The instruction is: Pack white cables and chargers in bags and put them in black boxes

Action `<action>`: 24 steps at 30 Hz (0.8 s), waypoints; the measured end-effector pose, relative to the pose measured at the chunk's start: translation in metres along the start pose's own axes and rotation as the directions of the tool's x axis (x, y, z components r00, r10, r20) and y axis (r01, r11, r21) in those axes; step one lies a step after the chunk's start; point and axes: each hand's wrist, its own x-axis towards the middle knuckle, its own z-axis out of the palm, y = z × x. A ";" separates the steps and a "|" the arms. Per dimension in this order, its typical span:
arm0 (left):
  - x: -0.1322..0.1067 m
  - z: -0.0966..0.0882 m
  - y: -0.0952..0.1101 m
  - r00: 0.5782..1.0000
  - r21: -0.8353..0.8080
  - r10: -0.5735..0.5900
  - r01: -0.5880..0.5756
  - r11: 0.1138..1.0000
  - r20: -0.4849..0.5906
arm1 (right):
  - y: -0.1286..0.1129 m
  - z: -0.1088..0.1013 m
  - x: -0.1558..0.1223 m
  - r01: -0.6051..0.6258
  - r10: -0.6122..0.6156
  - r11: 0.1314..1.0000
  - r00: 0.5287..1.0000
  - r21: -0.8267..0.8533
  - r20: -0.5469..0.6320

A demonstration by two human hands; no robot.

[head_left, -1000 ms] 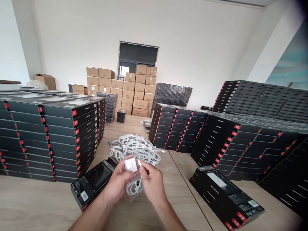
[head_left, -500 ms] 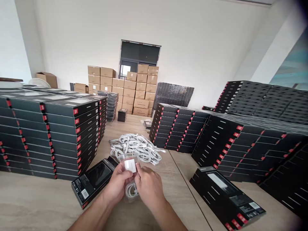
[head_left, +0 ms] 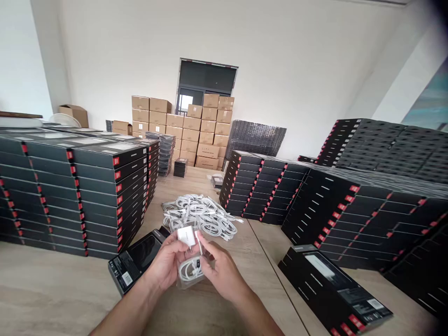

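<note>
My left hand (head_left: 165,262) grips a clear plastic tray (head_left: 182,283) by its left side, thumb near a white charger (head_left: 186,236) in the tray's upper part. A coiled white cable (head_left: 188,271) lies in the lower part. On the tray's right side, my right hand (head_left: 221,268) has its fingertips closed on the cable's white end beside the charger. Just beyond the tray, a heap of coiled white cables (head_left: 206,215) rests on the table. Left of my hands lies an open black box (head_left: 136,256), partly hidden by my left arm.
Tall stacks of black boxes (head_left: 94,200) stand at the left, with more black stacks (head_left: 322,210) at the right. A short pile of black boxes (head_left: 325,284) sits near my right arm. Brown cartons (head_left: 191,135) are piled by the far wall.
The tray has tilted and its lower part with the coiled cable shows more. My right hand's fingers have opened out somewhat, and the white cable end beside the charger has come into view.
</note>
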 end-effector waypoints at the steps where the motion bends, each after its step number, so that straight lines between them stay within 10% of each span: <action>1: -0.001 0.000 0.001 1.000 -0.013 -0.006 0.006 1.000 0.004 | 0.000 0.000 0.000 0.013 -0.013 1.000 1.000 -0.002 -0.001; 12: -0.002 0.003 0.001 0.999 -0.076 -0.033 0.032 0.997 -0.001 | 0.004 0.016 0.001 0.019 -0.024 0.998 0.995 -0.053 -0.092; 24: -0.003 0.003 0.014 0.992 -0.052 -0.013 0.020 0.998 0.125 | -0.003 0.009 -0.004 -0.224 0.192 0.703 0.974 0.675 0.123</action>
